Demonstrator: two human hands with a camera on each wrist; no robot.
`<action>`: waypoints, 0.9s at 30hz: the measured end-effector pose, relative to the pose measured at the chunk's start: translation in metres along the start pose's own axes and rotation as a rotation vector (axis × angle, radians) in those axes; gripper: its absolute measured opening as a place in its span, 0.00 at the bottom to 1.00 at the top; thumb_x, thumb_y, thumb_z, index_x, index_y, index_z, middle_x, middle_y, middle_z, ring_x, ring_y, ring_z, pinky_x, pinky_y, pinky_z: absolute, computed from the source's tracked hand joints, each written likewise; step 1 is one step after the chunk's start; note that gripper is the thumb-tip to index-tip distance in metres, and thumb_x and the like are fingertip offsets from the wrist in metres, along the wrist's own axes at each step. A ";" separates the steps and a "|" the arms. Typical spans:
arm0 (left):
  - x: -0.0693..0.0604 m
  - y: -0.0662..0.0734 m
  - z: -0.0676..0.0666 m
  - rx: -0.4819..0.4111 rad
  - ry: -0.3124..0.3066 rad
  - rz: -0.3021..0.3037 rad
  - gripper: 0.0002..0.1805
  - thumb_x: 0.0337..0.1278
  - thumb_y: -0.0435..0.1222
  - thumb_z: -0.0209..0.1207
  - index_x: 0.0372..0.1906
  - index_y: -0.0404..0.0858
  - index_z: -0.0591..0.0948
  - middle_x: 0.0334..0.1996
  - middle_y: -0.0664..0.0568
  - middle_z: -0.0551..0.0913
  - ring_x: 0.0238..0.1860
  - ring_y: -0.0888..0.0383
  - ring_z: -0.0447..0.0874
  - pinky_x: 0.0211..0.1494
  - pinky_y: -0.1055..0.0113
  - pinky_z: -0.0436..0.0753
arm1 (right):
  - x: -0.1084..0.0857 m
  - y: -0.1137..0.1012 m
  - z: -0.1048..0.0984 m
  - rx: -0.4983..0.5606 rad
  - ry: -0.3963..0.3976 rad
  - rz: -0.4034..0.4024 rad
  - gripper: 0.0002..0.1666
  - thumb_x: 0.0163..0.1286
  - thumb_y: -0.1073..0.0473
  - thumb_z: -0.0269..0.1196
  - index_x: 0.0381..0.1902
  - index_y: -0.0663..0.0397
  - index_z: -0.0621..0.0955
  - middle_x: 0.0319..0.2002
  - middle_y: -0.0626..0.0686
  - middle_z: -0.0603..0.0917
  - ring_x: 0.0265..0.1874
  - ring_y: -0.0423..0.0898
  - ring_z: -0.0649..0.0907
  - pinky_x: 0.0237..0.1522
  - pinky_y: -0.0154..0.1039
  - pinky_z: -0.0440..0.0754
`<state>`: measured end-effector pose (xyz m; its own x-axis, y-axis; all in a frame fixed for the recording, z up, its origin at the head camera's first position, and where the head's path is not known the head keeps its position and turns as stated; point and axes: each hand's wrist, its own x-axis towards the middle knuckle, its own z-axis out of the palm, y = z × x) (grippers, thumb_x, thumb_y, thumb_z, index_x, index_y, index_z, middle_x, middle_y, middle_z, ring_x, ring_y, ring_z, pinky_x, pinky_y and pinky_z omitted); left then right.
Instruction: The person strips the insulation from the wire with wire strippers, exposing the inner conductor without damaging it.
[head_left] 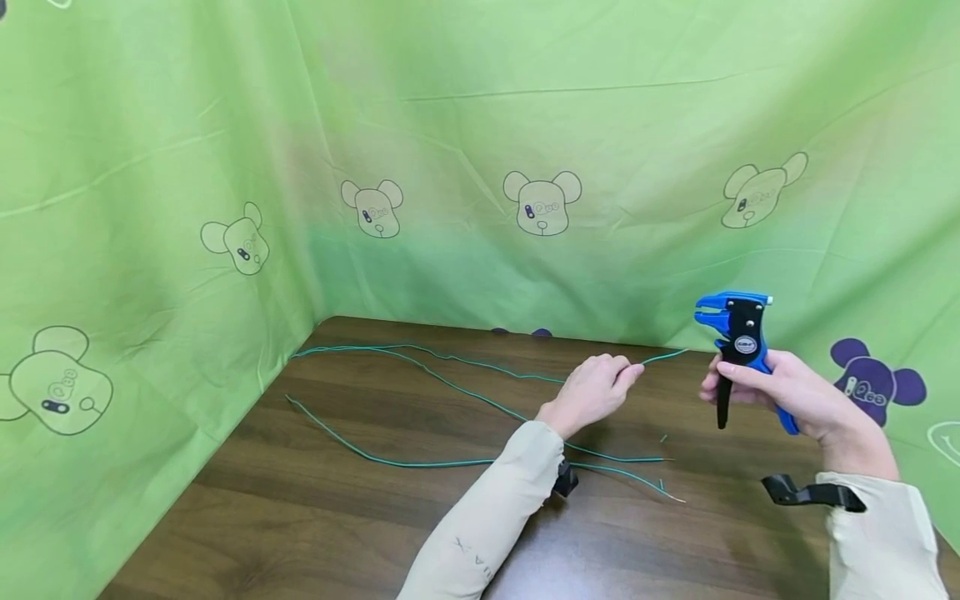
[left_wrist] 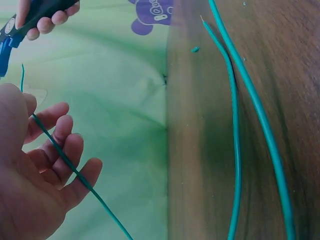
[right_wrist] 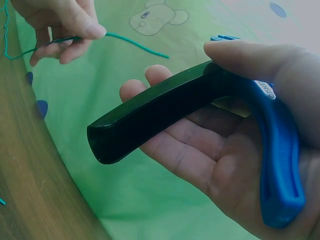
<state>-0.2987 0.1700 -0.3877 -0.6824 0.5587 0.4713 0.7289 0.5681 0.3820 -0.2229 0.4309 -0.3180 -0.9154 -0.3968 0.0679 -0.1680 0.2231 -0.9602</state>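
My left hand (head_left: 591, 392) pinches a thin green wire (head_left: 663, 357) between thumb and forefinger, with a short end sticking out to the right. The wire crosses the loosely bent other fingers in the left wrist view. My right hand (head_left: 806, 404) holds a blue and black wire stripper (head_left: 744, 329) upright, its jaws apart and pointing left toward the wire end. In the right wrist view the black handle (right_wrist: 150, 117) and blue handle (right_wrist: 282, 175) stand spread apart. A gap separates the wire end from the tool.
Two more green wires lie on the wooden table (head_left: 300, 500): a middle wire (head_left: 615, 458) and a nearer wire (head_left: 420, 464), both with bare right ends. Small green scraps (left_wrist: 195, 49) lie near those ends. A green patterned cloth (head_left: 465, 275) hangs behind and at the sides.
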 end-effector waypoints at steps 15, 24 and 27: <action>-0.011 0.007 -0.021 -0.028 0.075 0.050 0.20 0.78 0.46 0.40 0.31 0.49 0.79 0.25 0.64 0.75 0.34 0.67 0.74 0.38 0.79 0.70 | 0.003 0.003 0.004 0.035 -0.030 -0.037 0.12 0.79 0.67 0.44 0.48 0.62 0.75 0.41 0.56 0.88 0.43 0.52 0.89 0.48 0.40 0.85; -0.018 0.014 -0.039 -0.048 0.069 0.045 0.19 0.78 0.45 0.40 0.35 0.49 0.80 0.28 0.65 0.76 0.35 0.69 0.74 0.40 0.81 0.70 | 0.005 0.000 0.006 0.019 -0.020 -0.027 0.10 0.79 0.67 0.45 0.48 0.62 0.74 0.41 0.55 0.88 0.42 0.51 0.89 0.47 0.40 0.85; -0.021 0.016 -0.044 -0.062 0.075 0.047 0.18 0.78 0.45 0.41 0.36 0.50 0.81 0.28 0.65 0.77 0.32 0.70 0.73 0.39 0.81 0.69 | 0.005 0.000 0.008 -0.004 -0.027 -0.031 0.10 0.79 0.67 0.45 0.48 0.62 0.74 0.41 0.54 0.88 0.42 0.51 0.89 0.47 0.40 0.85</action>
<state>-0.2705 0.1408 -0.3560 -0.6434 0.5352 0.5473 0.7633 0.5029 0.4055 -0.2245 0.4222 -0.3197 -0.8998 -0.4269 0.0899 -0.1972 0.2141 -0.9567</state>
